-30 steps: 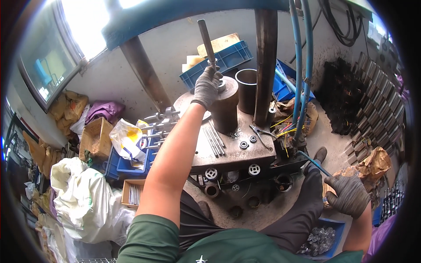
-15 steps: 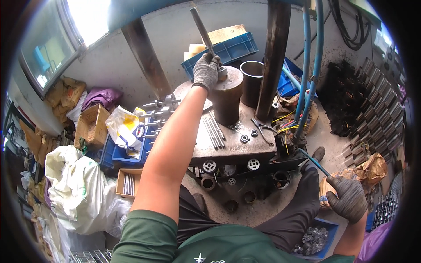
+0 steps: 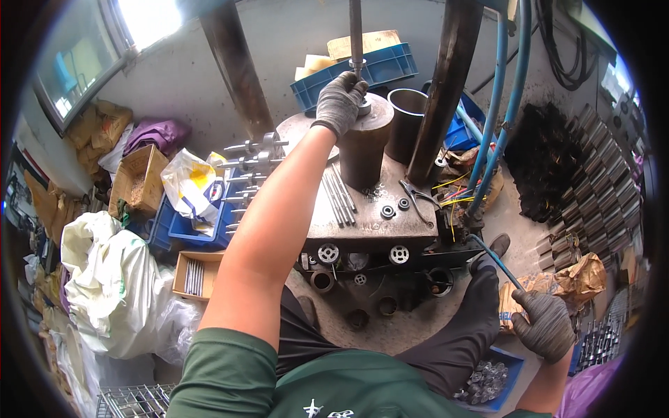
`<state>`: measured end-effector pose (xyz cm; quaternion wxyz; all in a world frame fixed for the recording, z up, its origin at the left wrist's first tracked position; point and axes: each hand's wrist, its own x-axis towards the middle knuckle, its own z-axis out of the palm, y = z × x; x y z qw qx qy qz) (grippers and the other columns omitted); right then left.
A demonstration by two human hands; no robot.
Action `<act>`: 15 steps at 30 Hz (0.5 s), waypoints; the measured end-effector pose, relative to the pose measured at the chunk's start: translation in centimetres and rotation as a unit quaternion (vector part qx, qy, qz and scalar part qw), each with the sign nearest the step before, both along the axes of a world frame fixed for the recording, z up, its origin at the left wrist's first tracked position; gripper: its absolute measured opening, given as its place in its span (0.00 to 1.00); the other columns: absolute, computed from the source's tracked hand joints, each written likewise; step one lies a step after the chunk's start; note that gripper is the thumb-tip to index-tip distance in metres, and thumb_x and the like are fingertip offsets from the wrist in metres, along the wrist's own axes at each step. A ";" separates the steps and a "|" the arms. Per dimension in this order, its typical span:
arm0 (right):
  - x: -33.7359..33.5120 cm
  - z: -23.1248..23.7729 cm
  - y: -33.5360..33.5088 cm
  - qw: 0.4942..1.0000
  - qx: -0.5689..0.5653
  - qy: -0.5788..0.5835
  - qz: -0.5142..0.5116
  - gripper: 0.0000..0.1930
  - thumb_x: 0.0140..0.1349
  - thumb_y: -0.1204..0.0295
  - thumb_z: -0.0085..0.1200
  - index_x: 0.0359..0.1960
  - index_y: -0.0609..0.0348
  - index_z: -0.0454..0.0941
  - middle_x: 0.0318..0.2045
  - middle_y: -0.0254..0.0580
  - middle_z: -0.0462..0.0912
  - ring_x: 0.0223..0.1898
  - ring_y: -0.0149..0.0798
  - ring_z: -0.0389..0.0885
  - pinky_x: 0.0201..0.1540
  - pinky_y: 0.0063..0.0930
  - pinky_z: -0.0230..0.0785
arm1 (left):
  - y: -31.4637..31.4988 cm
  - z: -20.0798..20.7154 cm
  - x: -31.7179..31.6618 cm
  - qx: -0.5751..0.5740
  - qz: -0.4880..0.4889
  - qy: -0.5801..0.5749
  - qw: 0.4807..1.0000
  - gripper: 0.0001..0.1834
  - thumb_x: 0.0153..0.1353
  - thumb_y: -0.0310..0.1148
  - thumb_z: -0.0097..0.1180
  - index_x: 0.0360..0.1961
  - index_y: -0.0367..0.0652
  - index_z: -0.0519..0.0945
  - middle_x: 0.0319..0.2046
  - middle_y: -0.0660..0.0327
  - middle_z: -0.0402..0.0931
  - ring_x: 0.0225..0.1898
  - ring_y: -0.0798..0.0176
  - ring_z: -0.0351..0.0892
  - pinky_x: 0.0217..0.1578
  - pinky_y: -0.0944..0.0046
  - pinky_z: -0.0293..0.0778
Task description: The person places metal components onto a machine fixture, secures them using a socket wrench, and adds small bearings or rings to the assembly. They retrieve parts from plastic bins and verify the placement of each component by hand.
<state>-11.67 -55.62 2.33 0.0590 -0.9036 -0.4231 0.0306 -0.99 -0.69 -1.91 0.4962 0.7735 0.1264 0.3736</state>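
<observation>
Gripping low, the gloved left hand (image 3: 341,103) is curled nearly closed around a steel rod (image 3: 356,33), which stands upright near the top of a thick metal cylinder (image 3: 364,155); the fingers could be pinched there if the rod slipped or tipped. Farther right, a blue lever (image 3: 496,262) reaches the gloved right hand (image 3: 544,324), closed around its end; a mistimed pull might trap the left fingers.

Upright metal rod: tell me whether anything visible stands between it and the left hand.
Nothing visible does, apart from a grey glove: the left hand grips the upright metal rod low down, just below its collar.
</observation>
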 end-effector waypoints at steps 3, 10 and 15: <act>-1.3 -1.2 -0.2 0.999 -0.021 0.024 -0.008 0.21 0.51 0.66 0.61 0.48 0.63 0.83 0.33 0.52 0.84 0.35 0.56 0.84 0.42 0.47 0.76 | -0.2 0.0 -0.2 0.034 0.016 0.014 0.999 0.14 0.68 0.37 0.61 0.48 0.40 0.83 0.38 0.51 0.86 0.37 0.53 0.84 0.45 0.59 0.78; -3.7 -4.5 -1.4 0.992 0.011 0.112 -0.050 0.20 0.54 0.66 0.61 0.47 0.65 0.83 0.37 0.56 0.86 0.40 0.56 0.85 0.45 0.46 0.77 | -0.4 0.5 -0.9 0.084 0.044 0.029 0.995 0.13 0.68 0.39 0.61 0.46 0.42 0.83 0.35 0.50 0.85 0.35 0.51 0.83 0.43 0.57 0.77; -4.5 -5.7 -1.8 0.993 -0.004 0.096 -0.072 0.20 0.54 0.66 0.61 0.47 0.64 0.83 0.38 0.56 0.86 0.40 0.57 0.85 0.46 0.47 0.77 | -1.4 1.1 -1.6 0.052 0.026 0.031 0.998 0.10 0.70 0.36 0.60 0.44 0.40 0.83 0.32 0.57 0.83 0.33 0.62 0.79 0.42 0.62 0.77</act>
